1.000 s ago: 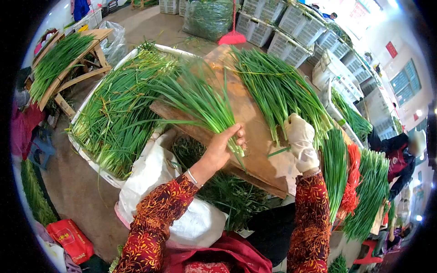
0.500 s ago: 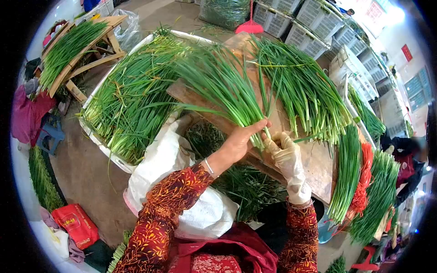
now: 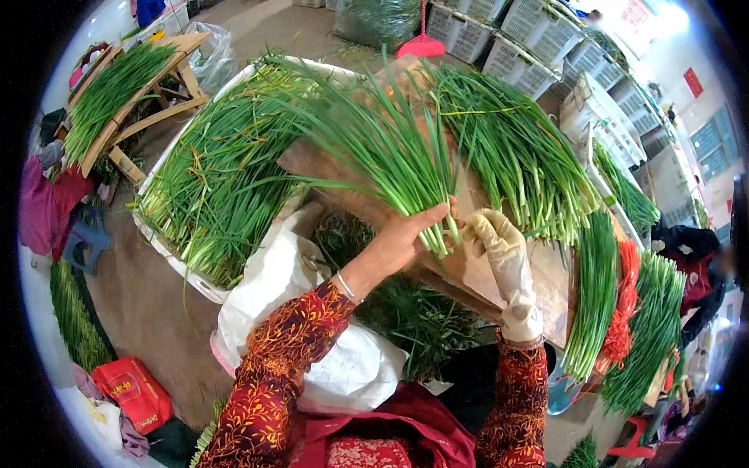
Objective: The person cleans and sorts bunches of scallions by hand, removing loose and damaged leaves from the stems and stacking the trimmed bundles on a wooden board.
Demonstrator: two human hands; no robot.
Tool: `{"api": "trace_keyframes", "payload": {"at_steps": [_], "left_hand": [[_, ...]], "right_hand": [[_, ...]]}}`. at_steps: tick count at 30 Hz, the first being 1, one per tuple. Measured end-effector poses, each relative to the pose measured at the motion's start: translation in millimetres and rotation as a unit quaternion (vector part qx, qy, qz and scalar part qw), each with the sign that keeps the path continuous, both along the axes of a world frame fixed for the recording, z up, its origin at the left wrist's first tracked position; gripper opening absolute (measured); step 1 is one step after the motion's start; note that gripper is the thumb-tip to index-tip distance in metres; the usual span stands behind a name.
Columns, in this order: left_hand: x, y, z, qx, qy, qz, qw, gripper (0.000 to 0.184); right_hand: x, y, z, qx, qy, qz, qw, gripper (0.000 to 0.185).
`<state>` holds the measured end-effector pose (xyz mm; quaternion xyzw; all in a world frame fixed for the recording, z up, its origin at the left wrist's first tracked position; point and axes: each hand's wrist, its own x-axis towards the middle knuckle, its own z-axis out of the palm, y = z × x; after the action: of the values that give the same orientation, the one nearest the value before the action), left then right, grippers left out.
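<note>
My bare left hand (image 3: 395, 243) is closed round the lower stems of a bunch of garlic chives (image 3: 382, 160), whose leaves fan away over the board. Just right of the stem ends, my right hand (image 3: 503, 253) wears a pale glove. Its fingers are pinched together; what lies between them, if anything, is too small to make out. Beneath both hands is a worn wooden board (image 3: 542, 285). A thick pile of garlic chives (image 3: 515, 148) rests on its far right side, with the white ends towards me.
Left of the board stands a white crate (image 3: 176, 265) heaped with chives; a white sack (image 3: 257, 292) hangs before it. On the right lie neat chives (image 3: 591, 300), red ties (image 3: 626, 304) and more chives (image 3: 651, 335). A person (image 3: 694, 273) is at the far right.
My right hand has moved slightly up and right, away from the stem ends. The left hand has shifted a little left, still gripping the bunch, whose leaves are spread wider.
</note>
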<state>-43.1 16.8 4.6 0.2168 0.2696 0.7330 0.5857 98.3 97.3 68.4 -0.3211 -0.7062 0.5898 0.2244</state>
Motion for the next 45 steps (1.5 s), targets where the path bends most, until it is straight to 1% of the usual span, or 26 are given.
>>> {"api": "trace_keyframes", "payload": {"at_steps": [3,4,9,11,13,15,17,19,20,21,23,24,25,26,27,29,32,33,35,37,39,40,41,42,43,45], "left_hand": [[0.6,0.3,3.8,0.036,0.007,0.001,0.999,0.030],[-1.1,-0.7,5.2,0.017,0.016,0.001,1.000,0.029],[-0.8,-1.3,1.8,0.032,0.027,-0.040,0.998,0.028],[-0.9,-0.7,1.8,0.036,0.031,-0.048,0.998,0.028],[-2.1,-1.8,0.9,-0.004,0.017,-0.045,0.999,0.028],[-2.2,-2.6,2.4,-0.005,0.013,-0.032,0.999,0.028],[-4.1,-2.2,2.3,-0.006,0.009,-0.023,1.000,0.027],[-9.0,-1.1,0.4,0.003,-0.022,0.003,1.000,0.029],[-11.2,0.7,6.6,-0.042,-0.026,0.054,0.997,0.029],[-18.2,0.9,6.9,-0.042,-0.027,0.056,0.997,0.029],[-39.8,-4.6,6.0,0.006,-0.004,0.103,0.995,0.026],[-50.0,-6.1,6.6,0.023,-0.011,0.120,0.992,0.022],[-54.5,-6.8,9.8,0.040,-0.019,0.134,0.990,0.018],[-51.5,-7.3,18.0,0.053,-0.045,0.153,0.986,0.020],[-50.7,-6.8,17.6,0.053,-0.047,0.152,0.986,0.020],[-50.5,-8.9,16.7,0.030,-0.026,0.138,0.990,0.017],[-40.0,-8.5,12.4,-0.002,-0.039,0.121,0.992,0.018],[-38.6,-7.0,9.4,-0.018,-0.042,0.113,0.993,0.018],[-36.7,-5.7,7.2,-0.024,-0.054,0.102,0.993,0.018],[-33.4,-7.5,6.3,-0.037,-0.055,0.069,0.995,0.018],[-28.0,-7.0,5.6,-0.026,-0.054,0.063,0.996,0.019],[-23.7,-6.4,6.9,-0.039,-0.057,0.058,0.996,0.018],[-19.5,-6.2,7.6,-0.052,-0.059,0.053,0.995,0.016],[-16.3,-5.1,3.2,-0.066,-0.044,0.044,0.996,0.024],[-13.1,-3.5,1.6,-0.065,-0.043,0.044,0.996,0.024],[-8.1,-1.8,0.6,-0.091,-0.022,0.049,0.994,0.026]], "right_hand": [[-11.0,5.6,2.4,0.035,0.001,-0.008,0.999,0.028],[-12.1,8.2,2.6,0.043,0.001,-0.004,0.999,0.028],[-32.3,8.0,-0.1,0.057,0.046,-0.013,0.997,0.026],[-36.1,8.3,1.3,-0.036,0.025,0.004,0.999,0.024],[-38.2,3.7,5.9,-0.005,0.045,-0.011,0.999,0.021],[-36.8,-1.5,12.6,-0.067,0.101,-0.041,0.992,0.017],[-31.5,-0.1,10.0,-0.061,0.112,-0.047,0.991,0.013],[-24.4,-3.6,12.7,-0.066,0.198,-0.094,0.974,0.013],[-14.5,-3.7,12.2,-0.070,0.223,-0.092,0.968,0.014],[1.8,-5.5,12.5,-0.137,0.259,-0.033,0.956,0.014],[29.8,-19.6,14.4,-0.161,0.116,0.119,0.973,0.018],[31.2,-22.6,20.4,-0.139,-0.053,0.234,0.961,0.021],[32.2,-26.0,24.3,-0.113,-0.219,0.337,0.908,0.025],[26.9,-27.9,19.6,0.078,-0.330,0.349,0.873,0.033],[27.9,-30.0,13.3,0.219,-0.305,0.243,0.894,0.036],[1.3,-20.5,18.9,0.256,-0.341,0.056,0.903,0.036],[-28.2,-3.4,9.1,0.324,-0.369,0.029,0.870,0.032],[-31.8,0.9,1.3,0.324,-0.368,0.027,0.871,0.032],[-38.4,6.4,-11.7,0.408,-0.414,0.033,0.813,0.032],[-33.2,13.5,-11.8,0.355,-0.377,0.004,0.855,0.029],[-22.1,17.2,-5.1,0.155,-0.238,-0.020,0.959,0.028],[-18.1,17.1,-4.8,0.157,-0.239,-0.020,0.958,0.028],[-13.3,15.9,-4.9,0.069,-0.164,-0.001,0.984,0.027],[-9.4,14.3,-5.3,-0.020,-0.086,0.019,0.996,0.026],[-7.3,12.0,-6.1,-0.019,-0.085,0.018,0.996,0.026],[-7.0,5.3,-8.3,-0.088,0.008,0.051,0.995,0.023]]}}
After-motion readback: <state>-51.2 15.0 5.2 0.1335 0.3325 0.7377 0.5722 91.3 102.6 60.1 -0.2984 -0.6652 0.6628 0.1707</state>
